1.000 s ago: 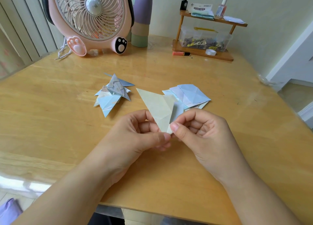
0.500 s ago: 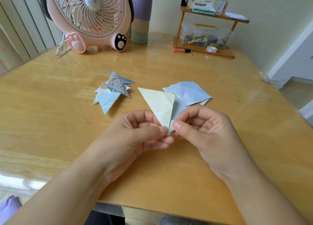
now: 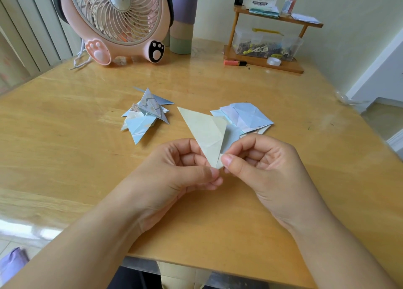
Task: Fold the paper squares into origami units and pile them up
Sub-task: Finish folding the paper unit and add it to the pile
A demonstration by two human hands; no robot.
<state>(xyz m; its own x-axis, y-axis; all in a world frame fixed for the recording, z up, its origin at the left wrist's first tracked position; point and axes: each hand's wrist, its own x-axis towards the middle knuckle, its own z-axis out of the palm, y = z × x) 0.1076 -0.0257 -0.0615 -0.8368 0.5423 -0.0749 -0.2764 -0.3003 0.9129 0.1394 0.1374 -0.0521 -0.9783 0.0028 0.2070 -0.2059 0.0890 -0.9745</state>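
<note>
A cream, partly folded paper piece (image 3: 206, 131) is held above the table's middle, its long point aimed up and left. My left hand (image 3: 181, 171) pinches its lower tip between thumb and fingers. My right hand (image 3: 259, 164) pinches the same tip from the right side, thumb in front. On the table behind lies a pile of folded pale-blue origami units (image 3: 145, 116) to the left. A stack of pale-blue paper squares (image 3: 248, 116) lies to the right, partly hidden by the held paper.
The wooden table (image 3: 65, 149) carries a pink fan (image 3: 117, 20) at the back left and a purple-green bottle (image 3: 182, 18) beside it. A small wooden shelf (image 3: 266, 57) with a clear box, tape and an orange marker stands at the back right. The table's near edge runs under my forearms.
Both hands keep pinching the cream paper's lower tip. The paper has tilted slightly and my fingers have shifted a little along the tip.
</note>
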